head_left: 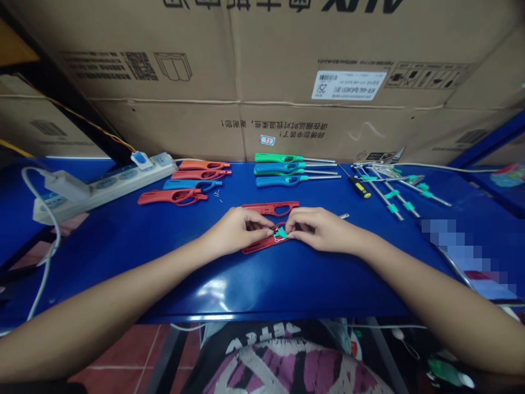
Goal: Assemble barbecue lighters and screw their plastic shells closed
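A red half-shell of a gas lighter (pixel 257 245) lies open on the blue table between my two hands. In it sits a small green trigger part (pixel 281 233) with a thin white wire. My left hand (pixel 241 229) is closed, thumb and forefinger pinched at the green part's left; what is between the tips is hidden. From the right, my right hand (pixel 314 229) pinches at the green part's edge. A metal tube tip (pixel 344 216) pokes out behind that hand. Just beyond lies the other red half-shell (pixel 268 209), with an oval trigger opening.
Orange, red and blue lighter bodies (pixel 191 185) lie at the back left, near tiny screws (pixel 217 192) and a power strip (pixel 109 186). Lighters with metal tubes (pixel 296 169) lie behind. Rightward are a screwdriver (pixel 360 187) and several tube assemblies (pixel 391 198). A cardboard box (pixel 283 54) walls the back.
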`<move>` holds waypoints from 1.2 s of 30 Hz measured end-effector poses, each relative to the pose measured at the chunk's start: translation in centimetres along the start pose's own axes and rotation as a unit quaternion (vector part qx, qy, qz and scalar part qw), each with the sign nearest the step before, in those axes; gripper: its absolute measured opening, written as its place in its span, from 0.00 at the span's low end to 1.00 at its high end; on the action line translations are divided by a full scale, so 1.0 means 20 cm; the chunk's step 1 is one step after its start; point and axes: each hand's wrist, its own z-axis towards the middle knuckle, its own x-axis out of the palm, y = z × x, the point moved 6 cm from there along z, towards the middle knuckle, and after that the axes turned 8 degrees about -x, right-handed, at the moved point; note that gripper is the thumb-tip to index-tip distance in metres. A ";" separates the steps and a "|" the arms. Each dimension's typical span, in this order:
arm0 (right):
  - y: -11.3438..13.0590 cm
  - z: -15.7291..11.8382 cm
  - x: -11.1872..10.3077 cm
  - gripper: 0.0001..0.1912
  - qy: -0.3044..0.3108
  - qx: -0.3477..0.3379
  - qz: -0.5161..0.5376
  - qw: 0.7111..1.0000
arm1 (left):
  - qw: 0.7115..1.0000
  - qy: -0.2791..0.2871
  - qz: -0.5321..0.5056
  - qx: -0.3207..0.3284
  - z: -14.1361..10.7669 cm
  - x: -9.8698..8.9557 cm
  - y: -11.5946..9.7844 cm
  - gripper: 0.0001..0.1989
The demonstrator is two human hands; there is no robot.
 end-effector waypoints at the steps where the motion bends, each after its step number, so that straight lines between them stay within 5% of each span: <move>1: 0.00 0.00 0.00 0.02 -0.001 -0.001 0.003 1.000 | 1.000 -0.005 0.008 0.006 0.00 0.00 0.00 0.13; 7: 0.01 -0.02 -0.03 0.03 0.002 -0.023 0.031 0.999 | 0.974 -0.085 0.150 0.145 -0.07 0.00 -0.10 0.14; 11: 0.04 -0.03 -0.07 0.06 0.010 -0.038 0.043 0.998 | 0.941 -0.074 0.270 0.190 -0.15 0.05 -0.17 0.17; 15: -0.05 -0.06 -0.26 0.08 -0.111 0.008 -0.079 0.991 | 0.925 -0.067 0.322 0.192 -0.18 0.06 -0.18 0.18; 17: -0.18 -0.12 -0.38 0.09 -0.144 0.111 -0.214 0.960 | 0.921 -0.062 0.335 0.189 -0.18 0.07 -0.17 0.18; 20: -0.40 -0.29 -0.56 0.12 -0.148 0.324 -0.360 0.862 | 0.922 -0.057 0.334 0.188 -0.17 0.06 -0.16 0.16; 24: -0.57 -0.47 -0.70 0.19 -0.183 0.430 -0.382 0.797 | 0.923 -0.060 0.321 0.205 -0.16 0.05 -0.16 0.15; 31: -0.69 -0.62 -0.76 0.23 -0.221 0.498 -0.378 0.748 | 0.922 -0.063 0.313 0.220 -0.14 0.04 -0.12 0.15; 36: -0.76 -0.67 -0.75 0.25 -0.212 0.510 -0.364 0.750 | 0.923 -0.057 0.315 0.214 -0.13 0.04 -0.11 0.14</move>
